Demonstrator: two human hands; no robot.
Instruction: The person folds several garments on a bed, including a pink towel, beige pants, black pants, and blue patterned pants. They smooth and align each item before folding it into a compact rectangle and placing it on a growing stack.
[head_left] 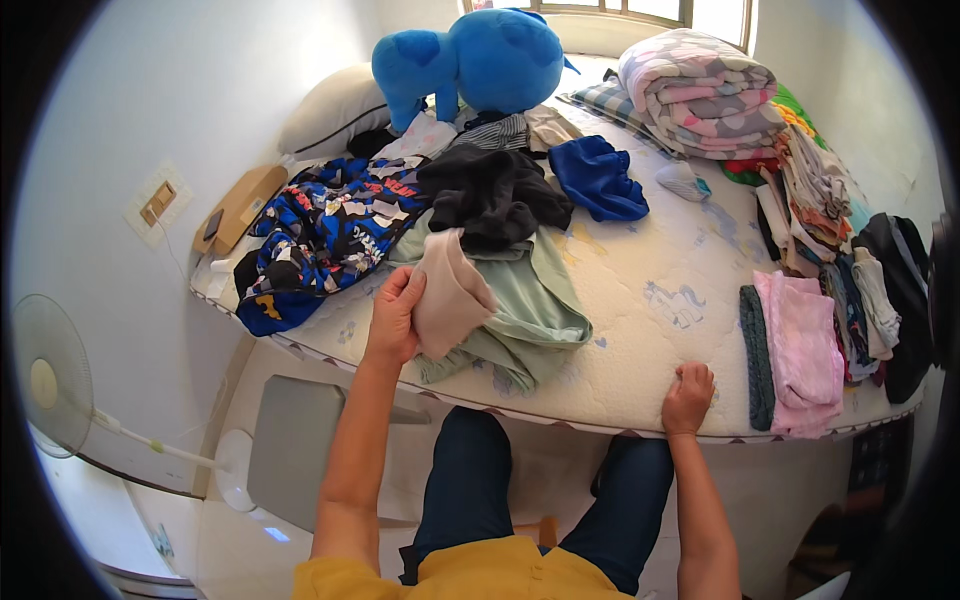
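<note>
My left hand [398, 315] grips a small beige piece of cloth [452, 298], folded over, by its left edge. What garment it is, I cannot make out. It hangs in front of a light green garment [540, 310] that lies loose on the mattress. Behind that is a crumpled black garment [490, 195], and to the left a hooded-looking jacket [335, 235] patterned in blue, black and white. My right hand [688, 398] rests with curled fingers on the mattress [640, 340] near its front edge, left of a folded pink garment [798, 345]. Nothing shows in that hand.
A royal blue garment [598, 178] and a small grey-white sock-like item [683, 182] lie mid-bed. Folded clothes [872, 300] line the right side, below a rolled quilt [700, 95]. A big blue plush toy [508, 60] sits behind. A grey stool [295, 445] and fan [55, 375] stand left.
</note>
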